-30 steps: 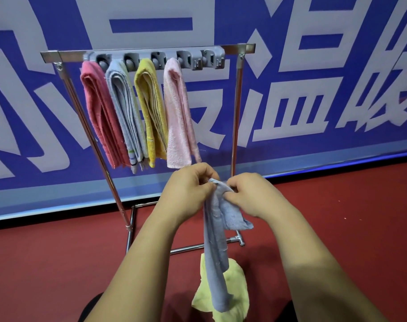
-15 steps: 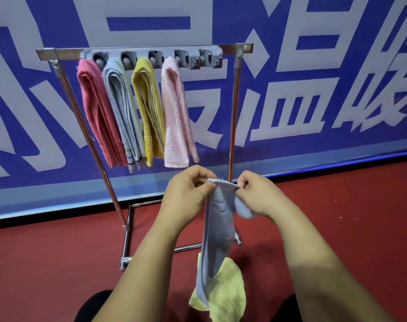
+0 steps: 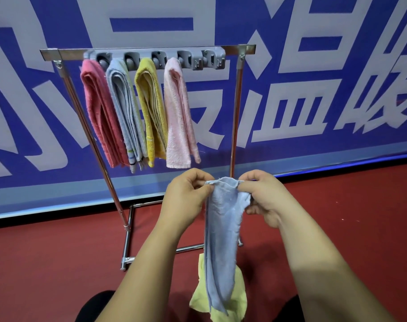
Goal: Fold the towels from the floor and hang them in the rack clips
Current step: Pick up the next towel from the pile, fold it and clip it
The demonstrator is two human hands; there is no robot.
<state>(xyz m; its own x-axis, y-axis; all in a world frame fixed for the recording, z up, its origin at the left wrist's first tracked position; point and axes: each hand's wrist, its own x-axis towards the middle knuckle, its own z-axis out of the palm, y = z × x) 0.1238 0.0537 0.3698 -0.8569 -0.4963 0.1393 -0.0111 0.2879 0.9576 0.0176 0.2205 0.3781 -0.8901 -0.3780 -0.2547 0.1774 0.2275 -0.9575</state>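
Current state: the left hand (image 3: 186, 196) and the right hand (image 3: 265, 198) are held close together in front of the rack (image 3: 236, 112). Each pinches one end of the top edge of the light blue towel (image 3: 221, 240) between thumb and fingers. The towel hangs from this edge as a narrow, partly gathered strip. Its lower end dangles over the pale yellow towel (image 3: 240, 296), which lies crumpled on the floor (image 3: 46, 263).

Rack status: four folded towels hang from the clip strip (image 3: 142, 54) — the fifth clip (image 3: 211, 61), at the right end, is vacant.

Handling: the cloth appears thin, light and fully limp. It is unlikely to hold a fold unaided, and its edges may slip out of line. Grip at the corners of the upper hem and hold the hem taut between the hands. Bring edge to edge while the weight of the hanging part draws the layers flat. For insertion, present the folded bend to the clip — a thicker bundle should seat more securely than a single layer
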